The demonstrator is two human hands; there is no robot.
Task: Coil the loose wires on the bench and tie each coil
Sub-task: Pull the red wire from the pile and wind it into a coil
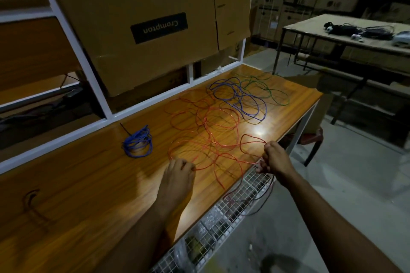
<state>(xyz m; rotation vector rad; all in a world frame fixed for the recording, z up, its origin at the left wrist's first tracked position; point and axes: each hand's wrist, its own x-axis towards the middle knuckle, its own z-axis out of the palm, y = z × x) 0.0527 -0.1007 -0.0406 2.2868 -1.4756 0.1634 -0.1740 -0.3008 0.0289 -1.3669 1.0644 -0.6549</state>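
Fingers of the left hand [178, 169] curled and pinching a strand of the thin red plastic-coated wire [218, 131], low over the glossy orange wood-grain bench top [88, 184], near its front edge. Fingers of the right hand [274, 159] bunched tight round another stretch of that same red wire, right at the front edge of the bench, above the white wire-mesh shelf [221, 213]. Red strand running taut-looking between the two hands, with a small loop standing out just beyond the right hand. Rest of the red wire sprawled in loose overlapping loops across the middle of the bench, uncoiled, one end trailing toward the front edge between the hands.

Further back and to the right, loose blue wire [240, 101] in a tangle of open loops, touching and crossing the red. Beyond that, at the far right corner, thin green wire [273, 93] in wide loops, overlapping the blue. Off to the left, well apart from the loose wires, small neat coil of blue wire [137, 144] lying flat; whether tied, cannot tell.

Behind the bench, white metal frame [73, 35] and large brown cardboard box [137, 17] with an upside-down Crompton label. Across the aisle, second plain table [346, 40] with dark cables on it.
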